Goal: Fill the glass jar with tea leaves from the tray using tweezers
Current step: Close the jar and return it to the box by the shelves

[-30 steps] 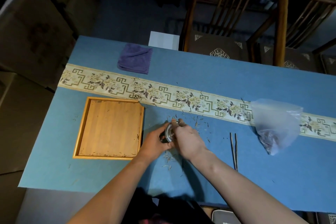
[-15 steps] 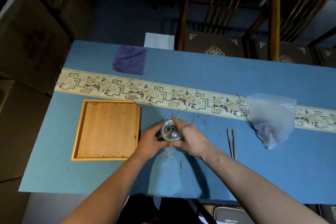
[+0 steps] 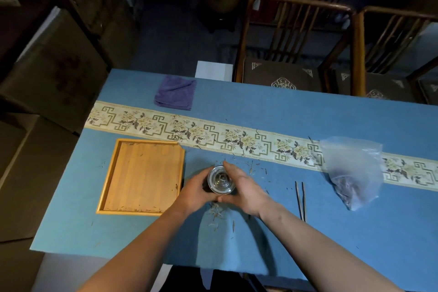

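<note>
The glass jar (image 3: 220, 182) stands upright on the blue table with its knobbed glass lid on top. My left hand (image 3: 193, 193) wraps its left side and my right hand (image 3: 246, 191) cups its right side, fingertips at the lid's rim. The wooden tray (image 3: 142, 174) lies just left of the jar and holds only a few leaf crumbs. Dark tweezers (image 3: 299, 199) lie on the cloth to the right of my right hand, untouched. Loose tea leaves (image 3: 215, 213) are scattered around the jar.
A clear plastic bag (image 3: 353, 170) with some leaves lies at the right on the patterned runner (image 3: 213, 135). A folded purple cloth (image 3: 175, 92) sits at the far left. Two wooden chairs (image 3: 291, 38) stand behind the table.
The jar, tilted on its side between my hands a second ago, now stands upright with the lid facing up. Both hands stay on it.
</note>
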